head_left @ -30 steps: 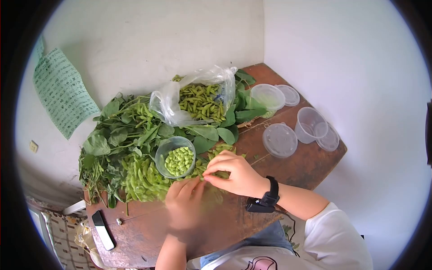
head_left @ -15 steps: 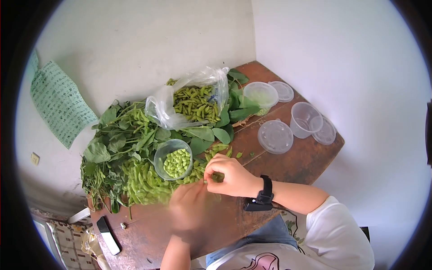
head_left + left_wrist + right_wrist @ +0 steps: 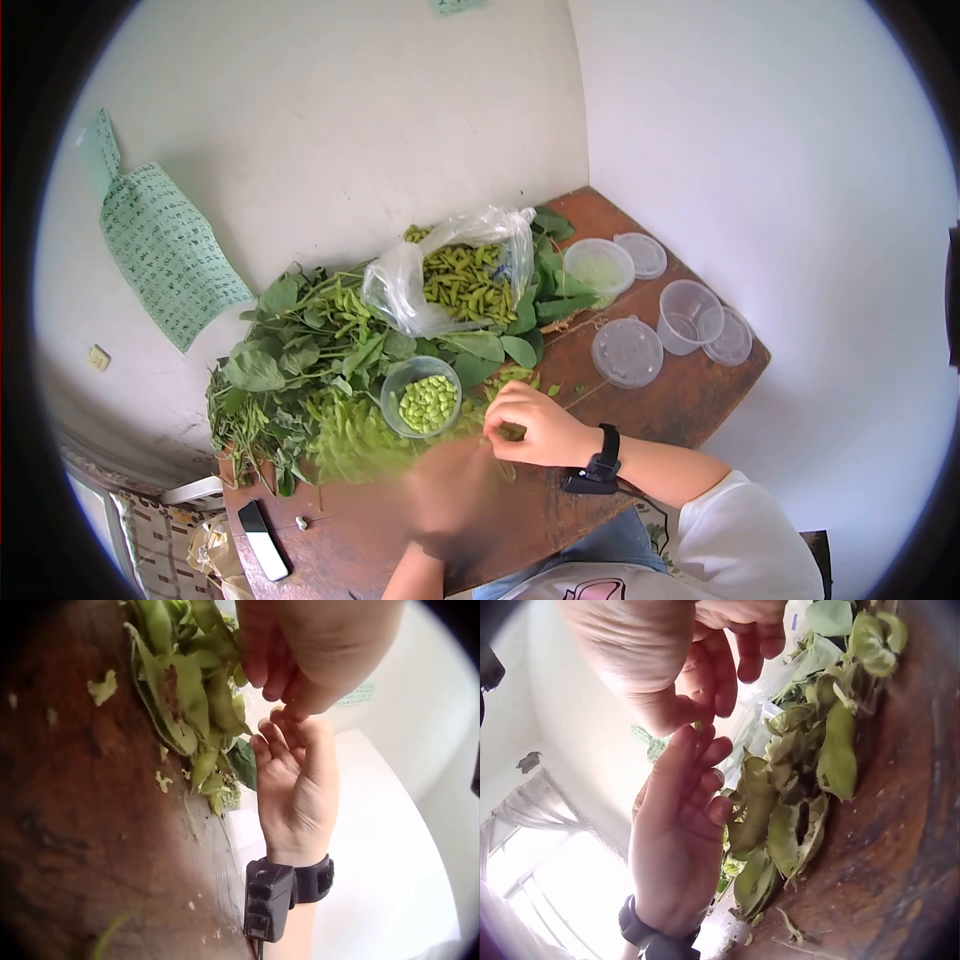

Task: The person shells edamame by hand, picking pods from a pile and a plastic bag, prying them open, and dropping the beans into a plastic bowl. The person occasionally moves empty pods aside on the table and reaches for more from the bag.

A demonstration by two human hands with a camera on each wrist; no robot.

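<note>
My right hand (image 3: 545,430) and left hand (image 3: 450,492) meet fingertip to fingertip over the front of the table. Thumbs and forefingers of both hands pinch a small green bean pod (image 3: 698,726), of which only a sliver shows in the right wrist view. The left hand is blurred in the head view. Just beyond the hands, a clear plastic bowl (image 3: 388,410) holds shelled green beans (image 3: 428,403). Bean pods (image 3: 217,701) lie close beside the fingers, and several split pods (image 3: 784,832) show in the right wrist view.
Behind the bowl lie leafy bean stalks (image 3: 265,368) and a clear plastic bag (image 3: 400,285) of pods. Plastic tubs (image 3: 690,318) and lids (image 3: 627,352) stand at the right of the wooden table (image 3: 560,500). A phone (image 3: 263,542) lies at the front left.
The head view has tilted, so the table sits lower in it. Both hands stay together at nearly the same place beside the bowl, with small finger movements.
</note>
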